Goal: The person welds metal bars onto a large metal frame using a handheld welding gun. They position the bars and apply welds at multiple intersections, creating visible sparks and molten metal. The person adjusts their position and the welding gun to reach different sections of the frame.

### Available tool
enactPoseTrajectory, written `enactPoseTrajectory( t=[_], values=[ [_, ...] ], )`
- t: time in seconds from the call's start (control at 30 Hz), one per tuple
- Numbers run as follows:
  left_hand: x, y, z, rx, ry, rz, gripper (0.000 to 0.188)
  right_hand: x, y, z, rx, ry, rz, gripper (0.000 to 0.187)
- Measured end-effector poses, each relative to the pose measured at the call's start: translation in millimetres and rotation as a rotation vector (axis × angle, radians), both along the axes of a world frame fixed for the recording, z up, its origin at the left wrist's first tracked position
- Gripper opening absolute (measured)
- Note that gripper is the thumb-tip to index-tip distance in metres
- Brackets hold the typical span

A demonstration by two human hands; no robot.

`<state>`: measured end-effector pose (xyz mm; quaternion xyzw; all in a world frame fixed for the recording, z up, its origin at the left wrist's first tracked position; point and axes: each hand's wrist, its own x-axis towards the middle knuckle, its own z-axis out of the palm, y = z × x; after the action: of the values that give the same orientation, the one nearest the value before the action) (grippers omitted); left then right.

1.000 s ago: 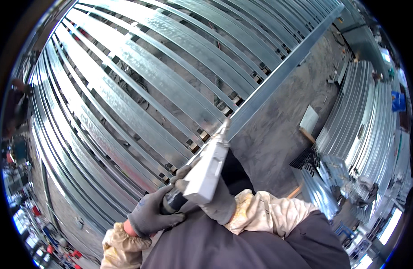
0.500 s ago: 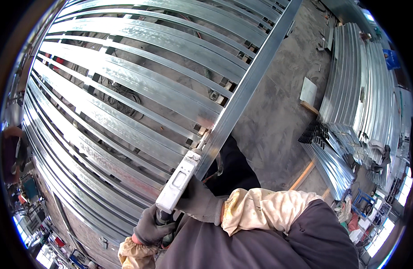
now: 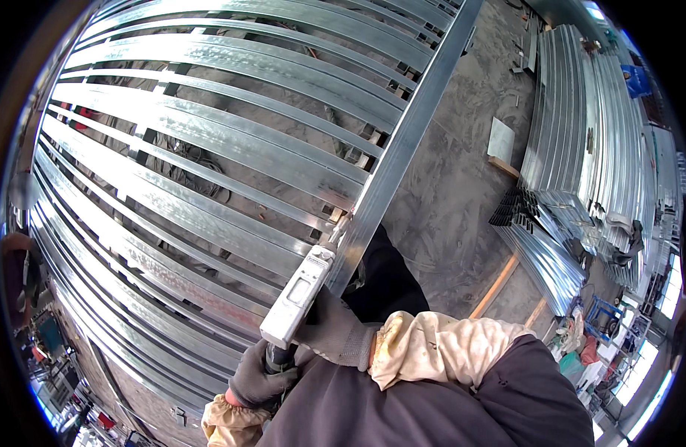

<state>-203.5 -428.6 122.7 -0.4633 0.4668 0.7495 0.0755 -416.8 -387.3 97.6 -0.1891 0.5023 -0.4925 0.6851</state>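
Observation:
A white, boxy handheld welding gun (image 3: 294,298) with a slim metal nozzle is in both my gloved hands. My right hand (image 3: 334,335), in a grey glove, is closed around the gun's side and underside, its fingers mostly hidden. My left hand (image 3: 257,380), also gloved, wraps the dark rear end of the gun. The nozzle tip reaches the corner where a flat galvanized slat (image 3: 261,167) meets the long galvanized edge rail (image 3: 402,141). Close to the tip, a faint reddish mark shows on the slat's end.
Many parallel slats form a wide frame to the left, with coiled cables (image 3: 186,171) on the floor beneath. Stacked metal profiles (image 3: 566,119) lie at right, beside a smaller bundle (image 3: 548,261), a wooden strip (image 3: 495,284) and a pale plate (image 3: 500,141). Another person's arm (image 3: 17,242) shows at far left.
The whole scene has shifted slightly left in view. Both hands keep their hold on the welding gun, and its tip stays at about the same corner.

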Motion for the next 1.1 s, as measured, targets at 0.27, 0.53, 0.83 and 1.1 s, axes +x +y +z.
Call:
enactPoseTrajectory(
  t=[0.27, 0.53, 0.83, 1.1],
  values=[
    [8, -1, -11, 0.035, -0.007, -0.029, 0.049, 0, -5, 4, 0.069, 0.006, 0.007, 0.057],
    [7, -7, -11, 0.065, -0.028, -0.047, 0.044, 5, -9, 0, 0.056, 0.071, -0.014, 0.056],
    [5, -20, -10, 0.103, 0.013, -0.047, 0.047, 2, -21, 8, 0.089, 0.173, 0.029, 0.051],
    [13, -23, -20, 0.126, 0.06, -0.043, 0.046, 6, -26, 9, 0.118, 0.194, -0.001, 0.048]
  ],
)
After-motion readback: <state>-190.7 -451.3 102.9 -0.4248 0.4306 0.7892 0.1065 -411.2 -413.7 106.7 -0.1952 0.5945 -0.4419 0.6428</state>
